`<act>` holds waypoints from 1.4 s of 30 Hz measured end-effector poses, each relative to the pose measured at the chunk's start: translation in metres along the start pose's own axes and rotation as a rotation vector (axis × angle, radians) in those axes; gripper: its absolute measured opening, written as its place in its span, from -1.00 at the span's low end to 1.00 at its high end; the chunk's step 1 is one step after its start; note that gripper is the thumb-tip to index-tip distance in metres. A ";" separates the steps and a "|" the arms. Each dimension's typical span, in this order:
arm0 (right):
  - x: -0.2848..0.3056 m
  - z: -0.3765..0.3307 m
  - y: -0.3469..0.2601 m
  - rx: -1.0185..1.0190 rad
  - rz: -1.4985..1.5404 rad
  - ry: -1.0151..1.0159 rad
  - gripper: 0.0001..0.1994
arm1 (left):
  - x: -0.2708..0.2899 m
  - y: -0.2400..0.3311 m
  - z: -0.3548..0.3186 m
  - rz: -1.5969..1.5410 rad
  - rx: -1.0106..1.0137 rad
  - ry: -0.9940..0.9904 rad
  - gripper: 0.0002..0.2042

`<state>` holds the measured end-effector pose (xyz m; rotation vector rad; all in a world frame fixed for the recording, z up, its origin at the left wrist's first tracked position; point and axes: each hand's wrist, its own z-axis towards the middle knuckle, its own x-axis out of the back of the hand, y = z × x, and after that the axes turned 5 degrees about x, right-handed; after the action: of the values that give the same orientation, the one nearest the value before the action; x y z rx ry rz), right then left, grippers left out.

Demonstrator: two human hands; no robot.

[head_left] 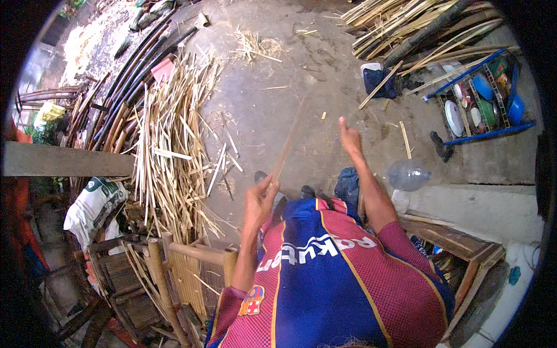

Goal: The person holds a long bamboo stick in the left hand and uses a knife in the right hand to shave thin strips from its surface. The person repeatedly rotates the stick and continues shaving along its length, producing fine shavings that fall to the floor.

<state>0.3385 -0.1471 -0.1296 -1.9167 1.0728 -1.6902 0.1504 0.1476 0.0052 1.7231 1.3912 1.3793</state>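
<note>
My left hand (pixel 261 200) is closed around the lower end of a long, thin brown strip (pixel 291 136), which looks like split bamboo. The strip slants up and away from me over the grey floor, its far end loose. To the right, my right hand (pixel 350 139) is held out apart from the strip. One digit points forward while the other fingers look curled in; whatever they hold, if anything, is hidden. A small pale chip (pixel 324 116) lies on the floor near that hand.
A large heap of split strips (pixel 174 139) lies to my left, beside dark poles (pixel 136 69). Bamboo furniture (pixel 200 252) stands near left. At right are a clear plastic bottle (pixel 408 176), a blue-framed rack (pixel 481 98) with dishes, and a wooden bench (pixel 458 238). More strips (pixel 400 29) lie far right.
</note>
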 end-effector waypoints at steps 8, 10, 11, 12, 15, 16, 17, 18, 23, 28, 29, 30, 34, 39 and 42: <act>0.022 -0.085 -0.050 0.369 -0.025 -0.417 -0.30 | -0.004 -0.015 0.026 0.110 0.060 0.118 -0.56; 0.015 -0.117 -0.065 0.464 -0.229 -0.551 -0.33 | -0.001 -0.005 0.030 0.137 0.055 0.089 -0.56; 0.013 -0.118 -0.066 0.479 -0.217 -0.537 -0.33 | 0.003 0.007 0.029 0.137 0.058 0.046 -0.56; 0.009 -0.118 -0.066 0.493 -0.204 -0.523 -0.33 | 0.005 0.013 0.029 0.135 0.062 0.003 -0.55; -0.010 -0.096 -0.048 0.496 -0.165 -0.390 -0.33 | -0.003 -0.003 0.026 -0.021 -0.023 0.071 -0.54; -0.008 -0.091 -0.055 0.502 -0.216 -0.405 -0.33 | -0.002 -0.002 0.024 -0.064 0.025 0.051 -0.53; -0.006 -0.086 -0.065 0.516 -0.265 -0.411 -0.32 | 0.002 0.004 0.029 -0.107 0.063 0.036 -0.53; -0.004 -0.091 -0.073 0.549 -0.244 -0.370 -0.32 | 0.004 0.006 0.033 -0.150 0.101 0.021 -0.53; -0.001 -0.085 -0.056 0.632 -0.247 -0.388 -0.29 | 0.002 -0.020 0.036 -0.124 0.036 0.048 -0.52; 0.004 -0.009 -0.003 -0.064 0.167 0.038 -0.15 | 0.007 -0.010 0.007 -0.138 0.079 -0.050 -0.56; 0.004 -0.013 -0.004 0.003 0.132 0.004 -0.16 | 0.008 -0.014 0.007 -0.105 0.091 -0.013 -0.57; 0.005 -0.018 -0.004 0.068 0.098 -0.028 -0.17 | 0.009 -0.022 0.009 -0.071 0.101 0.022 -0.57; 0.030 -0.069 -0.055 0.289 -0.104 -0.249 -0.24 | 0.000 -0.026 0.019 0.137 0.046 0.138 -0.61; 0.028 -0.123 -0.101 0.462 -0.385 -0.577 -0.28 | -0.004 0.001 0.023 0.195 0.021 0.204 -0.66; 0.004 -0.109 -0.064 0.507 -0.253 -0.277 -0.26 | -0.006 0.002 0.024 0.248 -0.066 0.225 -0.68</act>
<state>0.2536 -0.0863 -0.0583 -1.9152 0.2693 -1.5624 0.1737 0.1460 -0.0033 1.7876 1.2606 1.7812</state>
